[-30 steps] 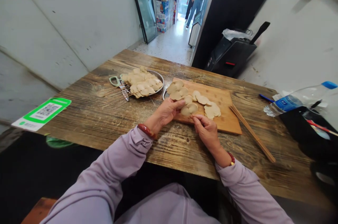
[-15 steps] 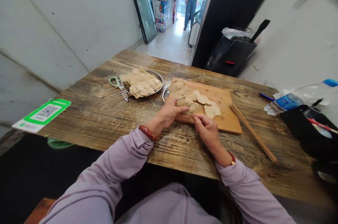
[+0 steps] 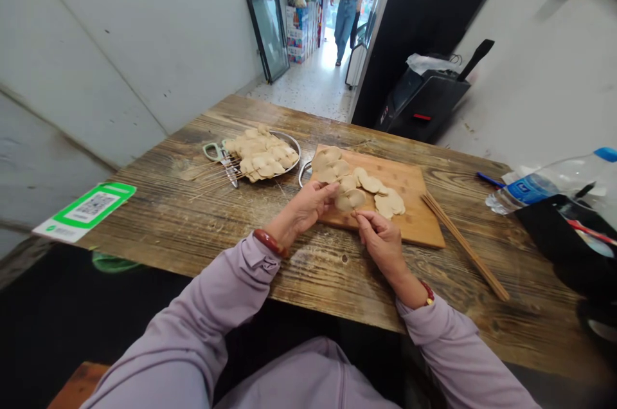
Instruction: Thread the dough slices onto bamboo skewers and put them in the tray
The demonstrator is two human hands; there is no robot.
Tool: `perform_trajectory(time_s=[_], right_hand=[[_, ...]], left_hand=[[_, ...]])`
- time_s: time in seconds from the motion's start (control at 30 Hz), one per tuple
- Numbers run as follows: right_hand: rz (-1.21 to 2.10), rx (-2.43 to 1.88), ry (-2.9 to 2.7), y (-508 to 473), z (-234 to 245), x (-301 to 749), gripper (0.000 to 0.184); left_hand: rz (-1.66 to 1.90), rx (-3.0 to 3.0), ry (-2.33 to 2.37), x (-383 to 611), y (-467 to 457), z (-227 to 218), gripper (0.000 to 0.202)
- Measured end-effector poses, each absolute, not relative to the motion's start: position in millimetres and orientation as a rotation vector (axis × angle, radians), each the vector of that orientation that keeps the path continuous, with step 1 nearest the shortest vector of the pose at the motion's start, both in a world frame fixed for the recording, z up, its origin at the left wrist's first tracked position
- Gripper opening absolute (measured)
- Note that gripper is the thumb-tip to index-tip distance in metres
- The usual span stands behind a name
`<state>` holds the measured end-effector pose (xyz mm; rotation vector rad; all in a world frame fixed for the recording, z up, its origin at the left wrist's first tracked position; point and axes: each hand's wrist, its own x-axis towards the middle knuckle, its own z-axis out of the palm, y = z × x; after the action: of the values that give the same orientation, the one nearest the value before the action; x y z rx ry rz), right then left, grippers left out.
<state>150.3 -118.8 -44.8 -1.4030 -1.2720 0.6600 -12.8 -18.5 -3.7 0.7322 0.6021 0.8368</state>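
My L hand (image 3: pixel 309 206) has a string of flat, round, tan slices (image 3: pixel 343 184) pinched betw. thumb & fingers; my R hand (image 3: pixel 383 242) nips what looks like the end of a thin brown stick at their near edge — can't tell how far in it runs. The string hangs over the L side of a rectangular, light-brown wooden board (image 3: pixel 424 229). On the board lie two loose clusters of tan slices (image 3: pixel 389 203), not on any stick that I can see, so I'd count those as left to do. R of it, resting against its edge, a bundle of bare, slim brown sticks (image 3: pixel 466 251), apparently unused. Off to the L, a round, shiny metal plate (image 3: pixel 295 143) is piled w/ tan slices on sticks (image 3: pixel 263 153), stick ends poking out — the done lot, I'd judge, & bigger than what's left on the board. Green-handled metal scissors (image 3: pixel 232 175) lie by those ends, all on the dark-streaked wooden table (image 3: pixel 308 274).
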Motion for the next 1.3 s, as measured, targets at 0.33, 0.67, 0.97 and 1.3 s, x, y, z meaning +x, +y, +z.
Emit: perform_trajectory(time_s=[0.33, 0.67, 0.97, 1.3], right_hand=[[0.711, -1.404, -1.27, -120, -47, 153, 0.037], [0.729, -1.37, -1.344, -121, -48, 154, 0.028], [0.7, -1.366, -1.468, -120, -50, 155, 0.026], [0.742, -1.321, -1.684, -121, -52, 157, 0.02]], left_hand=[[0.899, 0.698, 0.575, -13, -15, -7, 0.026], [1.114, 0.644, 0.65, -31, 9, -3, 0.014], [1.16, 0.738, 0.711, -35, 15, -11, 0.016], [1.154, 0.804, 0.758, -34, 15, -12, 0.014]])
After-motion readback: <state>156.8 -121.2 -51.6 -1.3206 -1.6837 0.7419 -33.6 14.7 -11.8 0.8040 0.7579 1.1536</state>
